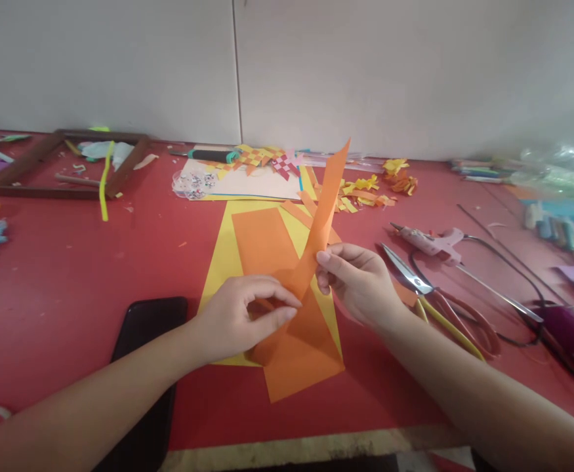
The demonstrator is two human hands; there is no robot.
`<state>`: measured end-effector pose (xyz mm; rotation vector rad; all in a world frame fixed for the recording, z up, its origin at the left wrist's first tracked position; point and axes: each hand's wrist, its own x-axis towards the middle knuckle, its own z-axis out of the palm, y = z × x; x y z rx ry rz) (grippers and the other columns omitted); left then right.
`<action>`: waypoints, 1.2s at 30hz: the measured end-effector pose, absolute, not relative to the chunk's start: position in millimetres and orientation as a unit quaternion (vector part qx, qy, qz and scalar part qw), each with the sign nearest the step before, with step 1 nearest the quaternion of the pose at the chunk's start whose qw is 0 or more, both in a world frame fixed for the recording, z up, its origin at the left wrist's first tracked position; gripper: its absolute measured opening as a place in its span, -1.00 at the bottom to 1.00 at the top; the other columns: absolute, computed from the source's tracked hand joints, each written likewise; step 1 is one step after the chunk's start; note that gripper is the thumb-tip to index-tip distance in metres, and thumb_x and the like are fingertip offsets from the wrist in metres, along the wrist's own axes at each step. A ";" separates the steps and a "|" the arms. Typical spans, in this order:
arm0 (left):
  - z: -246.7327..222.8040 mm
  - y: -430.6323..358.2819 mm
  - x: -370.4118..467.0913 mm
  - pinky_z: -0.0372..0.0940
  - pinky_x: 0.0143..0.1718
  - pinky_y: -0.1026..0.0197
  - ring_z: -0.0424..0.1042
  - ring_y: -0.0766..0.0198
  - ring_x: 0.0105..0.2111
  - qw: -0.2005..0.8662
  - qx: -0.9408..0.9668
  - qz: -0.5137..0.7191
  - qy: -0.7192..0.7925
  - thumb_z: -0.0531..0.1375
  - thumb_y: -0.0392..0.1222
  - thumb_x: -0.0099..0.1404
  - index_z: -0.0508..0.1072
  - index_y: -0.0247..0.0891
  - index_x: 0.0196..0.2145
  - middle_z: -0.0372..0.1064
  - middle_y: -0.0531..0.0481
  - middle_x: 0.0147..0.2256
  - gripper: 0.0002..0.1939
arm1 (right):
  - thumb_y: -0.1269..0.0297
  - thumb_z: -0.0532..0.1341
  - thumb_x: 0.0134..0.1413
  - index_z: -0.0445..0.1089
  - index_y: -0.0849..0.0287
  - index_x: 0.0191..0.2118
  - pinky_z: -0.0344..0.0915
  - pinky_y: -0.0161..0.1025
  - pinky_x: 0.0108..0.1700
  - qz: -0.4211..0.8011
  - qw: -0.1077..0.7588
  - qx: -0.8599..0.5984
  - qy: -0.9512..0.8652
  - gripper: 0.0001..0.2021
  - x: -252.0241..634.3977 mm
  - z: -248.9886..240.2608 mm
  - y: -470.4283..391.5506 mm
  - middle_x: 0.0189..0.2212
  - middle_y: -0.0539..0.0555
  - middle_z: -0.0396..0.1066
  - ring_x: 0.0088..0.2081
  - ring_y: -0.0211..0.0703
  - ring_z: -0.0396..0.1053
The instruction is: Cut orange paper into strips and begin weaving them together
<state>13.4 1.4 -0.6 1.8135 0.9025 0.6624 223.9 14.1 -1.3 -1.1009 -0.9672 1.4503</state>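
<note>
Orange paper strip (330, 196) slants upward between the hands in the head view, its upper end rising above the right hand (358, 278), which pinches it between thumb and fingers. The left hand (247, 311) is at its lower part, thumb and fingertips close together; whether they grip it, I cannot tell. Beneath both lie orange sheets (264, 242) and a yellow sheet (220, 269) on the red bench (208, 419). Scissors (414, 275) lie just beside the right hand.
</note>
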 end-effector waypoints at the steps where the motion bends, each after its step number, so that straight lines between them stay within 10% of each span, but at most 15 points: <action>1: -0.6 1.4 13.6 0.36 -0.31 0.30 0.52 0.27 -0.31 0.479 0.744 0.277 0.375 0.24 -0.15 0.33 0.60 -0.19 -0.27 0.56 -0.01 -0.28 -0.87 | 0.13 0.48 -0.15 0.50 0.15 -0.51 0.24 -0.31 -0.59 0.601 0.515 -0.456 -0.407 -0.76 223.4 -1.7 13.1 -0.69 -0.04 0.37 -0.65 -0.31 0.27; 19: -7.1 -2.7 10.8 0.32 -0.47 0.38 0.36 0.46 -0.49 0.460 0.768 0.261 0.362 0.28 -0.18 0.29 0.53 -0.10 0.00 0.44 -0.02 -0.06 -0.69 | 0.18 0.49 -0.15 0.50 0.16 -0.49 0.26 -0.35 -0.58 0.626 0.513 -0.457 -0.370 -0.78 222.3 -4.8 13.4 -0.69 -0.05 0.39 -0.65 -0.33 0.29; 27: -0.5 -0.4 13.8 0.34 -0.33 0.35 0.50 0.35 -0.37 0.423 0.768 0.318 0.360 0.25 -0.19 0.34 0.60 -0.23 -0.31 0.54 0.02 -0.35 -0.88 | 0.16 0.46 -0.08 0.49 0.18 -0.45 0.29 -0.35 -0.58 0.642 0.485 -0.444 -0.393 -0.78 219.8 -8.3 8.9 -0.67 -0.06 0.41 -0.64 -0.33 0.32; 36: -5.5 -1.6 14.6 0.32 -0.34 0.35 0.47 0.37 -0.37 0.355 0.801 0.366 0.313 0.21 -0.30 0.37 0.57 -0.23 -0.20 0.50 0.02 -0.33 -0.88 | 0.19 0.46 -0.07 0.50 0.18 -0.45 0.32 -0.35 -0.55 0.678 0.451 -0.414 -0.407 -0.80 209.7 -10.6 0.5 -0.63 -0.06 0.44 -0.62 -0.33 0.36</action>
